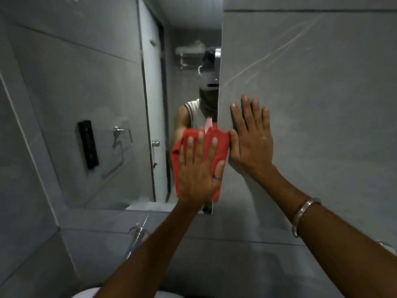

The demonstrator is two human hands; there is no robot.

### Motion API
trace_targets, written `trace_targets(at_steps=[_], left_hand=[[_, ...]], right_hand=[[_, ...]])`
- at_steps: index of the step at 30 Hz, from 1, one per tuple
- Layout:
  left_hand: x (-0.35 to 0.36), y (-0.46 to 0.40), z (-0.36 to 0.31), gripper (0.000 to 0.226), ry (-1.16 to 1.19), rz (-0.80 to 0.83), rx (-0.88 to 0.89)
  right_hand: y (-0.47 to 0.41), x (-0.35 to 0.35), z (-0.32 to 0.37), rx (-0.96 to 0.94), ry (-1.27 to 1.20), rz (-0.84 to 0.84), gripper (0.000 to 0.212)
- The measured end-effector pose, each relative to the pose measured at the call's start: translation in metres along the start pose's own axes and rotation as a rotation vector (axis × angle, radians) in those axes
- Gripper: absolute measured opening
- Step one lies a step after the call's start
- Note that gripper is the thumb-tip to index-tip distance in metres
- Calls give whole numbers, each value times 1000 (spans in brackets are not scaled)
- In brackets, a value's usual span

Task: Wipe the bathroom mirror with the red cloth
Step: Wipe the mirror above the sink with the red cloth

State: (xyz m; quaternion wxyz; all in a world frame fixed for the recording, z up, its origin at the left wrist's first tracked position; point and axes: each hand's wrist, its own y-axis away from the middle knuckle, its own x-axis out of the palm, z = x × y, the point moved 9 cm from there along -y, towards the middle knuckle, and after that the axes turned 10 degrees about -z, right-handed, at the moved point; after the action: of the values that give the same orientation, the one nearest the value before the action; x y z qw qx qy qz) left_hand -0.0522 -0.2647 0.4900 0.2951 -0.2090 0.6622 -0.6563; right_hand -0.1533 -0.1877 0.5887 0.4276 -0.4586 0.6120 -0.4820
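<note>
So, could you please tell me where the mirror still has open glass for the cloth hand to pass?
Open glass on the mirror runs left of the red cloth and above it. Its right edge is crowded: left hand and right hand nearly meet.

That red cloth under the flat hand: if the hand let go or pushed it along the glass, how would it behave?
The red cloth looks soft and floppy: it bunches and folds around the left hand. Released, it would probably slump and drop. Pushed, it likely slides easily over the smooth mirror, though its loose lower corner may drag or fold.
</note>
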Motion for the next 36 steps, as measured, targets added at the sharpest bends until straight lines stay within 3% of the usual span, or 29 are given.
trace_targets(at_steps=[3, 6, 10, 13, 18, 23, 29, 36], left_hand=[[8, 77, -2, 68, -3, 31, 32], [19, 129, -1, 59, 31, 161, 4], [18, 132, 1, 56, 51, 269, -55], [6, 72, -1, 68, 44, 160, -31], [-20, -140, 16, 72, 39, 13, -51], [-47, -324, 23, 76, 17, -73, -26], [-50, -360, 26, 78, -26, -62, 124], [-59, -365, 83, 80, -13, -90, 111]], right_hand=[[13, 4, -2, -45, 43, 12, 64], [13, 6, -2, -45, 52, 20, 64], [10, -2, 0, -29, -7, 48, 65], [-7, -10, 0, -33, -95, 51, 63], [-92, -23, -14, -84, -72, -20, 62], [-177, -27, -33, 5, -45, -37, 64], [-230, -24, -36, -5, -91, -23, 65], [-311, -20, -8, -284, -145, 66, 65]])
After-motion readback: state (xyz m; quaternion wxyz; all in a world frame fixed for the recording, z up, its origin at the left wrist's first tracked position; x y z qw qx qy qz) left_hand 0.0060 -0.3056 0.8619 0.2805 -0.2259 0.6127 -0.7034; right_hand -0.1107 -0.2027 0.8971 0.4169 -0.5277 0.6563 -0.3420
